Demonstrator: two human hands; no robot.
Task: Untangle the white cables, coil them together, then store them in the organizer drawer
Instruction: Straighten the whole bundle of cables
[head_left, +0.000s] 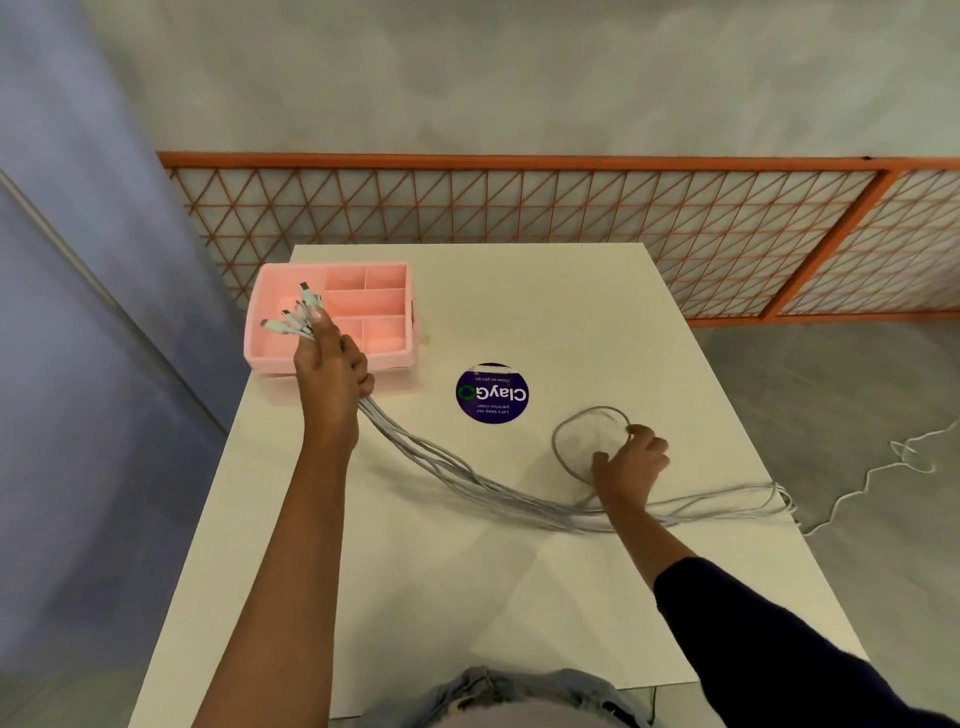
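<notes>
We log: cables (467, 483) pale grey-white; organizer (400, 358) pastel pink; bench (519, 597) plain off-white; sticker (491, 393) deep purple, white lettering, green ring; fence (519, 208) orange, triangular lattice; sleeve (753, 623) dark navy; floor (857, 405) mottled grey.

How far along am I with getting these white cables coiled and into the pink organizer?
Untangling looks mostly done: the cables run side by side, plug ends gathered in your left hand over the organizer. In hand: your right hand holds one loop on the table. Left: coil the rest, including what trails onto the floor, then store them.
</notes>
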